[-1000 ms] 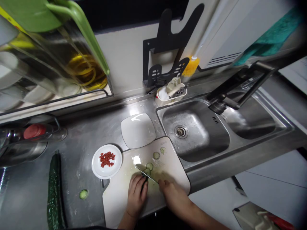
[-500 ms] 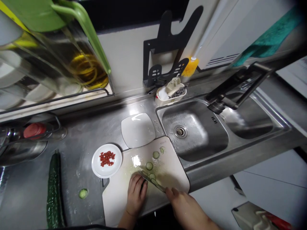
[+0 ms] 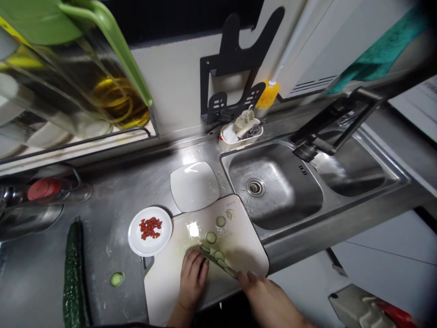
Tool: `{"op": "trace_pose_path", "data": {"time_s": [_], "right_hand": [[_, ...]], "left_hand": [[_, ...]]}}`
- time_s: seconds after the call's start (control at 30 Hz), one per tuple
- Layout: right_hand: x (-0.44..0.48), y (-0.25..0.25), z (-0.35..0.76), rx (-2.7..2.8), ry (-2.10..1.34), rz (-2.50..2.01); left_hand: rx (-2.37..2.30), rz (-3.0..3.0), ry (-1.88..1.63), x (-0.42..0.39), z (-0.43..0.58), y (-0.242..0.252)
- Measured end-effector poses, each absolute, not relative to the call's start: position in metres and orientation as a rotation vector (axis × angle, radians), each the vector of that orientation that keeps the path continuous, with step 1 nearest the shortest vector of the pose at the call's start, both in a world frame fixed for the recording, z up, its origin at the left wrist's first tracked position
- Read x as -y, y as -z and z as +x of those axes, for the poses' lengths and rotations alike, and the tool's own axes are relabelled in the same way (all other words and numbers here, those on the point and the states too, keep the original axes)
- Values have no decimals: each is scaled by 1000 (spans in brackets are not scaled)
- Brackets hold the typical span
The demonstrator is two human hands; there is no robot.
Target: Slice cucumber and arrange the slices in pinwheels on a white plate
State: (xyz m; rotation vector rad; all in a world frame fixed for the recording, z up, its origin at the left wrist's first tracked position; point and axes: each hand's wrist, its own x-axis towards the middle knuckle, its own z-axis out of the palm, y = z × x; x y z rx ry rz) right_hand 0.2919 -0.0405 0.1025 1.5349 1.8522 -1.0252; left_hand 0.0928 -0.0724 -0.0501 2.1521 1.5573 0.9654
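My right hand (image 3: 262, 294) grips a knife (image 3: 221, 265) by its handle, which the fingers cover. The blade lies slanted over a white cutting board (image 3: 165, 278), its tip end close against the curled fingers of my left hand (image 3: 193, 275). That hand is closed on a piece of cucumber, almost wholly hidden beneath the fingers. Thin cucumber slices (image 3: 219, 256) lie along the far side of the blade. Loose cucumber slices (image 3: 211, 237) are scattered farther up the board.
A whole cucumber (image 3: 73, 278) and a cut cucumber end (image 3: 116, 279) lie on the steel counter at left. A white plate of small red berries (image 3: 134, 239) and an off-white square plate (image 3: 194, 187) adjoin the board. To the right is a sink (image 3: 283, 191) with a dark faucet (image 3: 319, 146).
The knife's handle end has shifted slightly to the right of my left hand, and the slices by the blade show a little more. The whole view has drifted slightly.
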Motion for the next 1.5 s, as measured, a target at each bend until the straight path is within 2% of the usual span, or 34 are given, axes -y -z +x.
{"op": "trace_pose_path", "data": {"time_s": [0.73, 1.5], "right_hand": [[31, -105, 288, -1812, 1068, 1483], [30, -85, 279, -1928, 1035, 1488]], "left_hand": [[-1539, 2148, -949, 73, 93, 49], [-1550, 2120, -922, 72, 94, 47]]}}
